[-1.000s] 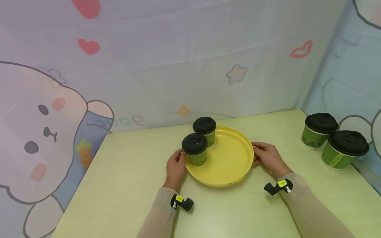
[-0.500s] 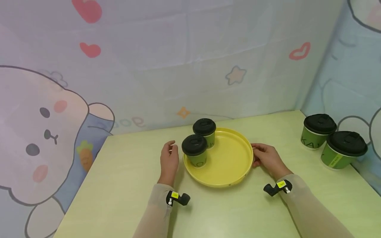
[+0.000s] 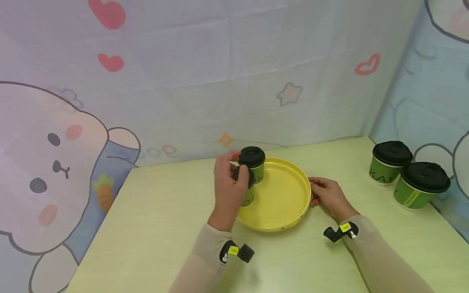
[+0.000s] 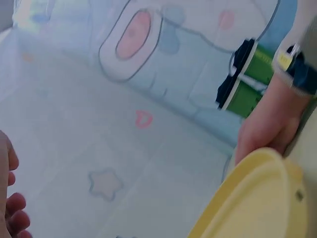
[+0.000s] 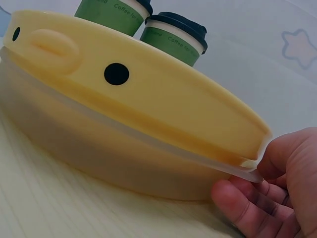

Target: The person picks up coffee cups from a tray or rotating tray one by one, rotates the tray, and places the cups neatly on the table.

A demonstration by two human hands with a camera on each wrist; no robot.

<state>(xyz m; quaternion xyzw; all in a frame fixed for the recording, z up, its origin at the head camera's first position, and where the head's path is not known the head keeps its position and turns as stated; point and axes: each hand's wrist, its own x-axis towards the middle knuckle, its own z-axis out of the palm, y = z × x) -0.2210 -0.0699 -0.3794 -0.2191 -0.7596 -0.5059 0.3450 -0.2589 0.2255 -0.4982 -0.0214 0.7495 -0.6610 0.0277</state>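
Note:
A round yellow tray [image 3: 282,207] lies on the table, with two green paper coffee cups with black lids at its left side. My right hand [image 3: 329,196] pinches the tray's right edge; in the right wrist view the thumb and fingers [image 5: 242,208] meet at the rim. Raised over the front cup [image 3: 249,198], my left hand [image 3: 229,191] has its thumb and fingers apart, with the black lid showing between them. It hides most of this cup. Just behind stands the back cup [image 3: 253,156]. In the left wrist view, left fingertips [image 4: 17,213] show at the edge.
Two more lidded green cups, one farther back [image 3: 391,162] and one nearer [image 3: 421,185], stand together at the table's right edge. A printed cloth [image 3: 176,101] hangs behind the pale table [image 3: 146,228]. The tray's side carries a raised bill [image 5: 54,49] and black eyes.
My left hand let go of the tray's left edge, moved off to the left, then rose and came right, over the front cup. My right hand stays at the tray's edge.

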